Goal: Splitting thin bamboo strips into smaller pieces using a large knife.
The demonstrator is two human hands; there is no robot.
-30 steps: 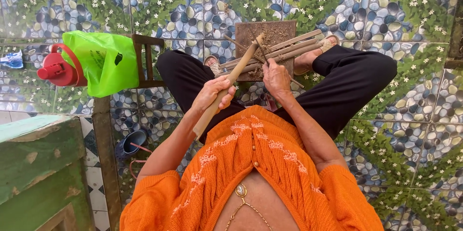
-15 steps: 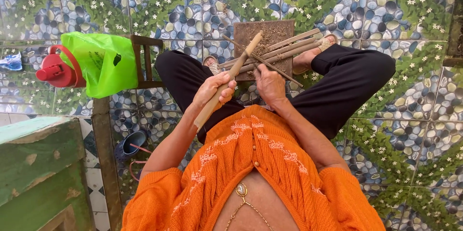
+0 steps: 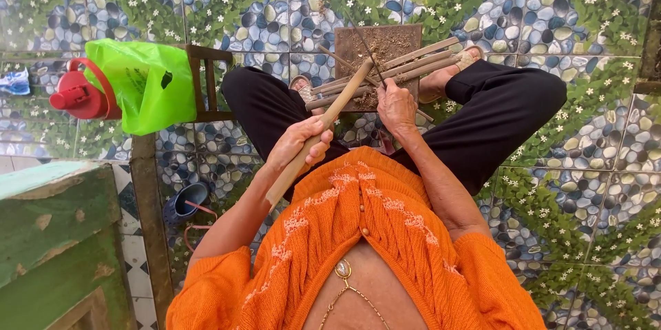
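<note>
- The left hand [image 3: 296,145] is closed around a long pale wooden stick [image 3: 318,131], its far tip over the square brown wooden block [image 3: 385,44]
- The right hand [image 3: 396,105] grips a thin dark blade [image 3: 365,46] just below that block
- More pale sticks [image 3: 406,68] lie across the block
- A bright green plastic bag [image 3: 141,85] sits well left of the block
</note>
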